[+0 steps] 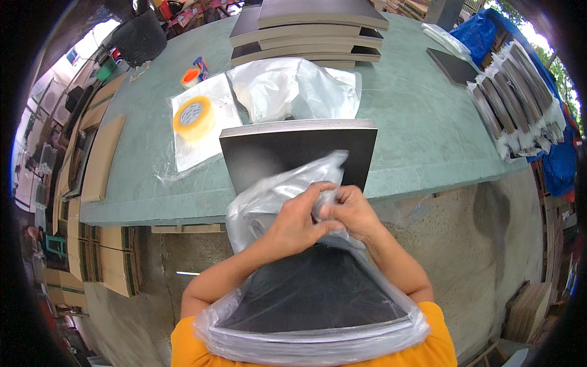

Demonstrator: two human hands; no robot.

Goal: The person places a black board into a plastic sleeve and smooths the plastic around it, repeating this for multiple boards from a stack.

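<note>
A clear plastic bag point(263, 196) is bunched between my two hands. My left hand point(293, 220) and my right hand point(353, 213) meet at its gathered upper part, both with bent fingers closed on the film; the right is slightly blurred. Below them, close to my body, a black flat panel point(306, 293) lies inside clear plastic, its pale near edge showing through. Just beyond my hands another black panel surface point(293, 147), bare and pale-edged, stands at the table's front edge. The bag and my hands hide where the two dark surfaces meet, so I cannot tell whether they are joined.
On the green table point(422, 122) lie a yellow tape roll point(193, 118), a tape dispenser point(191, 77), loose plastic bags point(296, 88) and stacked black panels point(309, 37). Wrapped panels point(516, 101) line the right end. Cardboard pieces point(104, 159) stand at the left.
</note>
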